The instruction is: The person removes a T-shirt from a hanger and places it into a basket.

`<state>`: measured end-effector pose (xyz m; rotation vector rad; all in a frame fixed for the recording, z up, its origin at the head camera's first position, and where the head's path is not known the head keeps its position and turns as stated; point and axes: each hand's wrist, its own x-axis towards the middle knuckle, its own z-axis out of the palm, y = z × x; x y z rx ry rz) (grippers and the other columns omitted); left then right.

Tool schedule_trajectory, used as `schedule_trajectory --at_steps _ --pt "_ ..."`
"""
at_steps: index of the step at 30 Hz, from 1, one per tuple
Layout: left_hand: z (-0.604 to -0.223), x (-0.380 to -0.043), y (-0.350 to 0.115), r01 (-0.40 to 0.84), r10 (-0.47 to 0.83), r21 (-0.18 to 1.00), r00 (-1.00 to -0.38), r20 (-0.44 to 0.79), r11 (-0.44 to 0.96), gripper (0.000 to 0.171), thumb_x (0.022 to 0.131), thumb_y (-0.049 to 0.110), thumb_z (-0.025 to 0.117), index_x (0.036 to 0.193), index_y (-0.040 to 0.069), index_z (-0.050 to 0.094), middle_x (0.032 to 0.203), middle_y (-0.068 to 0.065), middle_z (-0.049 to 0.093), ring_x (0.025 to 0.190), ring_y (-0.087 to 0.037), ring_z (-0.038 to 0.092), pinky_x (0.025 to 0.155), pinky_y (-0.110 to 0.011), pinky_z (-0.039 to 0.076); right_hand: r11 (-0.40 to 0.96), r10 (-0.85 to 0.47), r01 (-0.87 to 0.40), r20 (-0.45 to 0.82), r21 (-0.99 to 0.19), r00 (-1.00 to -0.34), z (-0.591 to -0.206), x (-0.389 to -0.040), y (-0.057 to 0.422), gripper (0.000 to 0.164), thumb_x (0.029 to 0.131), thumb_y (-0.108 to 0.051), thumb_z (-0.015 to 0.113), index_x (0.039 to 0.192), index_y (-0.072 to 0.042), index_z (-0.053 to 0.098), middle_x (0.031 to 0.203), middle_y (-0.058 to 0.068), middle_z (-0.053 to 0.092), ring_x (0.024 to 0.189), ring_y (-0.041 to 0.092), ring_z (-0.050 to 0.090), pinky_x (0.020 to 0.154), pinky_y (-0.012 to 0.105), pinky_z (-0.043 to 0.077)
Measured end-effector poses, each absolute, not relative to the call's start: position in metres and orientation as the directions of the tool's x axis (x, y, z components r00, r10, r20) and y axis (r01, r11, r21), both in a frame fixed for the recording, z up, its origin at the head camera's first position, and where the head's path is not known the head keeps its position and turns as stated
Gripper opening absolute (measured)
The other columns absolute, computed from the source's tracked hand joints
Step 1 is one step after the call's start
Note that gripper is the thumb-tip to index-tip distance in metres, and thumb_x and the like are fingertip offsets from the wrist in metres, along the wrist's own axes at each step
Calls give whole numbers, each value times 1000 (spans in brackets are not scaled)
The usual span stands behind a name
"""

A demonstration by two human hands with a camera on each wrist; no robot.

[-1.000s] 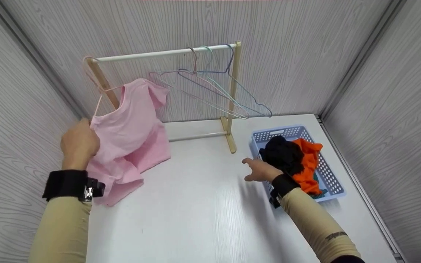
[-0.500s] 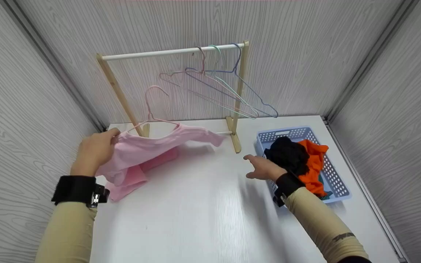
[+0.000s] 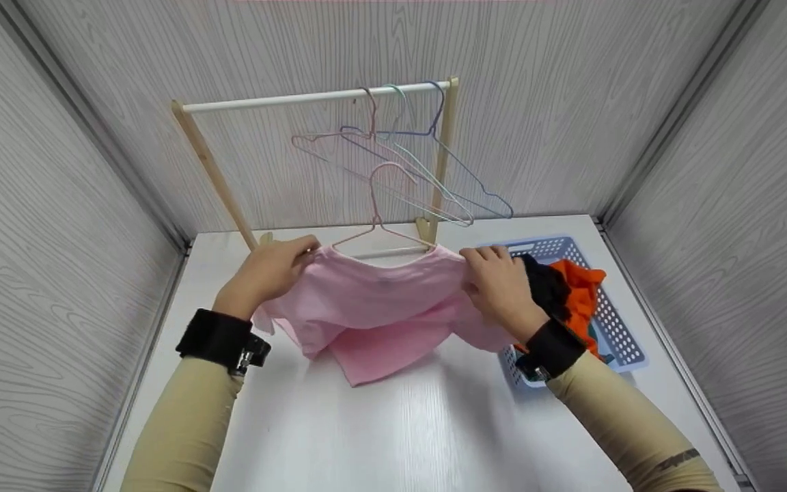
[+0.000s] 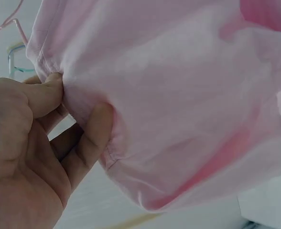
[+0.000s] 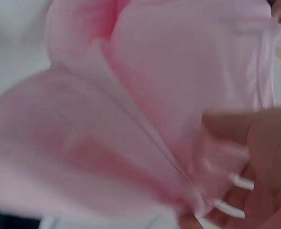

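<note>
A pink T-shirt is stretched between my two hands above the white table, its neckline upward. Out of the neck rises a pink wire hanger, hook at the top, its shoulders hidden inside the cloth. My left hand pinches the left shoulder of the shirt; in the left wrist view thumb and fingers hold the fabric by the sleeve. At the opposite shoulder my right hand grips the cloth, with the thumb lying on the fabric in the right wrist view.
Behind the shirt stands a clothes rack with a white rail and wooden posts. A pink, a mint and a blue hanger hang at its right end. To the right, a blue basket holds black cloth and orange cloth.
My left hand has carried the shirt and hanger from the rack's left end to the middle. My right hand, bare beside the basket before, has moved onto the shirt's right shoulder.
</note>
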<state>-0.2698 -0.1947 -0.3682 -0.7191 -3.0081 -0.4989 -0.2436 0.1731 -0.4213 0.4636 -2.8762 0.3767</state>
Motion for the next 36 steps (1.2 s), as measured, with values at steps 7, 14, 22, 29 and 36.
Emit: schedule_trajectory --at_steps 7,14,22,29,36 --pt "-369 -275 -170 449 452 325 -889 70 832 16 102 26 49 110 17 59 97 -11 69 85 -33 63 76 -49 48 932 -173 -263 332 -251 -927 -410 -238 184 30 94 -19 64 123 -13 65 118 13 69 107 36 60 86 51 56" --pt "-376 -273 -169 457 479 335 -877 19 824 15 101 24 50 109 14 59 95 -12 67 87 -33 63 78 -50 48 915 -215 -322 380 -244 -900 -418 -241 190 17 92 -11 65 106 -13 75 100 10 75 90 32 70 80 48 59" --pt "-373 -275 -151 472 532 484 -847 17 737 31 95 23 62 123 11 64 115 -11 71 110 -30 65 98 -48 49 890 -249 -362 368 -277 -896 -430 -247 187 18 91 -8 63 101 -13 77 96 7 76 87 29 71 78 45 58" --pt "-375 -279 -124 431 521 597 -853 25 677 24 100 26 55 110 9 69 101 -8 74 91 -22 70 72 -34 59 872 -270 -374 326 -316 -906 -433 -250 176 18 93 -10 63 102 -13 78 97 6 76 85 28 71 77 44 59" --pt "-382 -278 -118 420 528 624 -849 13 659 26 101 32 52 105 11 67 87 -6 70 77 -20 69 58 -26 56 840 -278 -381 297 -385 -913 -437 -253 181 14 92 -14 67 100 -15 78 95 3 77 87 25 71 81 41 59"
